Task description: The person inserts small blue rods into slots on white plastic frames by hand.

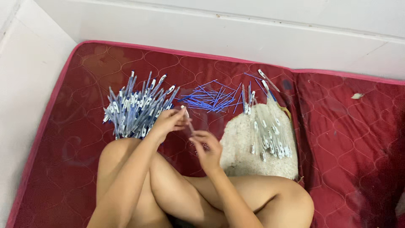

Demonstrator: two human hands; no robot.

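Left hand [168,122] closed around one end of a thin clear pen barrel [189,123], fingers curled, held above the bent knees. Right hand [206,147] just below and to the right, fingertips pinched narrow at the barrel's lower end; whether something small sits between those fingertips cannot be told. Barrel tilted, upper end near the left thumb, lower end toward the right hand, over the middle of the red quilted mattress [346,139].

Heaped just behind the left hand, toward the mattress's left edge: big pile of finished blue-and-white pens [135,105], lying crisscross. Farther back, near the rear edge by the white wall [236,29]: loose scatter of thin blue refills [209,99]. To the right of the right hand: pale worn cloth [240,147] spread flat, carrying a row of clear empty barrels [272,139] with white tips. A few more pens [265,82] beyond the cloth's far end. Small pale scrap [357,96] toward the right rear corner, well apart.
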